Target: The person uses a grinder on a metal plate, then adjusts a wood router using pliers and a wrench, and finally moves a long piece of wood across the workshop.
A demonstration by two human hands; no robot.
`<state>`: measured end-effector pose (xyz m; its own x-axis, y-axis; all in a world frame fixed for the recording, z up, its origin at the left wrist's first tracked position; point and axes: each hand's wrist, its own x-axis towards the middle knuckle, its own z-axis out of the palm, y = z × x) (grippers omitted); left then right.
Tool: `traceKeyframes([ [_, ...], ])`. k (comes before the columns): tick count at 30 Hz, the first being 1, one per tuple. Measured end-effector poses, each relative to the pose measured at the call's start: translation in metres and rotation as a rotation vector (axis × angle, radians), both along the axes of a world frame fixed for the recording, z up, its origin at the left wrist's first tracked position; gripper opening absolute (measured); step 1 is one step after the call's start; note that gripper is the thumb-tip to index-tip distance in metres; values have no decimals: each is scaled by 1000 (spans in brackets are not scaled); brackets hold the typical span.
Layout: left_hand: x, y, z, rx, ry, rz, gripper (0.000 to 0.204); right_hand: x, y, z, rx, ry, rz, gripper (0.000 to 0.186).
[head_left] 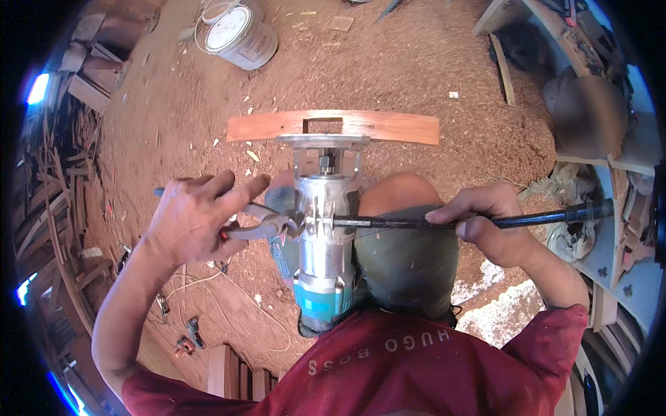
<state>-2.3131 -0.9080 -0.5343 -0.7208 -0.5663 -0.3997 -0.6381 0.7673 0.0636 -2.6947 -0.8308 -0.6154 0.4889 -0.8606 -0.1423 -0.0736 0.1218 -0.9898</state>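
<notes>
A silver and teal power router (323,263) lies along my legs, its open metal base (323,140) pointing away from me against a curved wooden piece (395,127) with a rectangular cutout. My left hand (198,218) is closed on pliers (267,225), whose jaws are at the left side of the router's silver body. My right hand (489,222) grips a long black rod (527,219) that runs horizontally from the router's middle out to the right. Whether the pliers' jaws grip anything is too small to tell.
A white bucket (236,41) stands on the dusty floor (159,118) ahead. Wood scraps (62,201) pile at the left; pale shelving (610,243) with bags and wood is at the right. A drill (193,333) and cords lie at lower left, beside stacked boards (222,371).
</notes>
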Motion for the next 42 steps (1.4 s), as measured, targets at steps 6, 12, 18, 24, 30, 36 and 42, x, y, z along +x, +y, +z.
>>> traceKeyframes([
  [6, 12, 10, -13, -112, 175, 22, 73, -20, 1, 2, -212, 113, 117, 31],
  [12, 65, 18, -41, -422, 500, 181, 57, -59, 26, -57, -440, 317, -568, 29],
  [18, 104, 35, -111, -173, 1020, 1065, 51, -76, 17, -216, -427, 625, -717, 42],
  [24, 116, 20, -234, 259, 1469, 1635, 29, -45, -29, -259, -466, 868, -444, 62],
  [30, 97, -23, -350, 942, 1703, 1615, 13, -13, -64, -271, -254, 820, -264, 63],
  [36, -48, -52, -346, 1109, 1557, 1920, 19, 35, -81, -266, 168, 470, -27, 61],
  [42, -47, -47, -390, 1198, 1294, 1793, 36, 85, -89, -239, -63, 472, 127, 59],
])
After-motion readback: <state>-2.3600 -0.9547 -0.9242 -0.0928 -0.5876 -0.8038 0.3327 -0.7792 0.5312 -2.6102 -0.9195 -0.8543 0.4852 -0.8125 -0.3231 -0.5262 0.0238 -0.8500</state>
